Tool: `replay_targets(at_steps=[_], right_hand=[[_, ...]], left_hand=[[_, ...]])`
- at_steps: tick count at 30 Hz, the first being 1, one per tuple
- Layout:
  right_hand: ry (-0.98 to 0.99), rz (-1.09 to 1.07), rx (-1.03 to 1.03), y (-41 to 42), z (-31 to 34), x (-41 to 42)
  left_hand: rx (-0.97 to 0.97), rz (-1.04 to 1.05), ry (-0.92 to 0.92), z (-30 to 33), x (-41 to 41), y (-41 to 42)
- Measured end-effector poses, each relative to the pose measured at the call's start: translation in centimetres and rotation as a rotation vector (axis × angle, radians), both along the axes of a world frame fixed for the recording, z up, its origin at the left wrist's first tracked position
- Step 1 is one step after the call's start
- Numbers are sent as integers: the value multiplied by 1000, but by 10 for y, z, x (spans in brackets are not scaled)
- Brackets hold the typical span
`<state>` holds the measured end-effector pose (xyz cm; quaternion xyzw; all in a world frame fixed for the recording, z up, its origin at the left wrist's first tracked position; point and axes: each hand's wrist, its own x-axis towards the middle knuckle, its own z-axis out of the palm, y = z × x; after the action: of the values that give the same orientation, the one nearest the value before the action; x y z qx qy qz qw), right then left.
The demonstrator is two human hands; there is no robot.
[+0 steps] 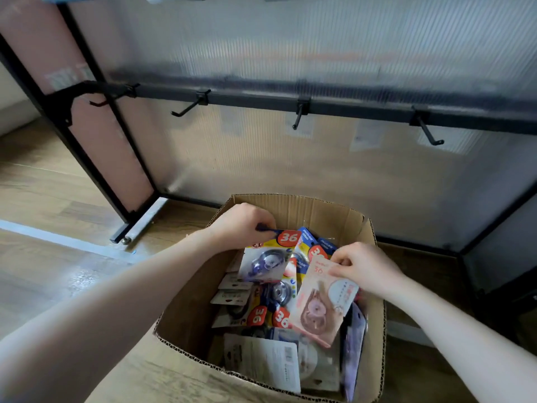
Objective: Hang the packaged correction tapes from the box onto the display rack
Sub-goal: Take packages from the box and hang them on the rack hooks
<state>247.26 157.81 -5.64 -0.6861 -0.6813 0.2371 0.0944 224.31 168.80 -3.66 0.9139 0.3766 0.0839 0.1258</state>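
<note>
An open cardboard box (186, 324) stands on the floor, filled with several packaged correction tapes. My left hand (241, 225) grips the top edge of a yellow and blue pack (267, 261) marked 36, lifted over the box. My right hand (363, 267) pinches the top of a pink pack (319, 306), also raised above the pile. Behind the box runs the black bar of the display rack (261, 98) with bare hooks: one at the left (189, 107), one in the middle (297, 117) and one at the right (427, 132).
A translucent ribbed panel (290, 53) backs the rack. The rack's black frame leg and foot (130, 228) stand left of the box on a wooden floor (43, 199). Edges of hanging packs show at the top of the view.
</note>
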Motion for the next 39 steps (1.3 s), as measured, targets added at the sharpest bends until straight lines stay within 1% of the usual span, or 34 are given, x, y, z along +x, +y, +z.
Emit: replay_targets(at_steps=[3, 7, 9, 11, 14, 20, 25, 27, 30, 35, 36, 39], right_hand=[[38, -82, 89, 3, 14, 9], [-24, -117, 167, 5, 35, 19], [-12, -155, 186, 3, 50, 23], [-40, -187, 197, -2, 73, 25], [-101, -199, 203, -13, 120, 28], [-90, -328, 215, -40, 239, 45], [-82, -449, 208, -76, 327, 59], [-61, -510, 221, -92, 351, 67], [-98, -574, 186, -114, 385, 85], [-211, -535, 122, -135, 424, 123], [-224, -527, 126, -138, 430, 132], [-258, -518, 236, -149, 442, 163]], left_hand=[[-27, 34, -43, 16, 0, 1], [-29, 116, -90, 37, -1, 4], [-36, 174, -144, 51, 2, 2], [-62, 211, -200, 71, 5, -3], [-122, 185, -233, 115, 12, -13], [-202, 148, -204, 233, 38, -27], [-167, 102, -204, 317, 67, -45], [-163, 74, -217, 346, 80, -54], [-169, 52, -225, 384, 104, -66], [-139, 26, -230, 422, 158, -72], [-127, 30, -233, 427, 172, -73], [-120, 41, -250, 439, 217, -79]])
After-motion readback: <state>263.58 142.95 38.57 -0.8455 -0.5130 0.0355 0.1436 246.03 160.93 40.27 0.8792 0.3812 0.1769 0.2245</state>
